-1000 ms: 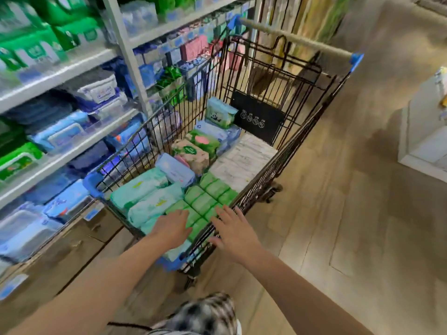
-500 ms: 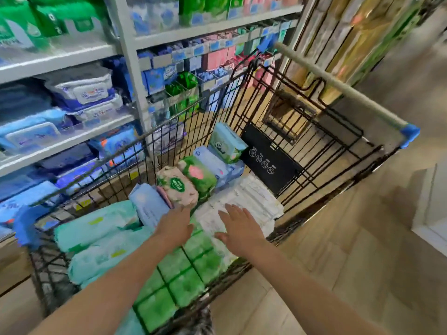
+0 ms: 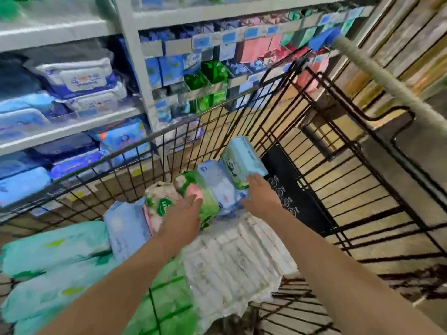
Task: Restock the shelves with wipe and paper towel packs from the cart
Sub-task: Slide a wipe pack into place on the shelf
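Note:
A black wire cart holds many wipe and paper towel packs. A row of upright packs leans in its middle: a pale pink and green pack, a green pack with a pink spot, a light blue pack and a teal panda pack at the far end. My left hand reaches with straight fingers onto the green pack. My right hand touches the bottom of the panda pack and the blue pack beside it. Neither hand visibly grips anything.
Grey shelves on the left carry stacked blue and white wipe packs. Teal packs, green packs and a white multipack lie in the cart's near end. The cart handle runs at upper right; wooden floor lies to the right.
Both hands moved forward from the cart's near end to the upright packs in the middle. The view moved closer to the shelves and over the cart.

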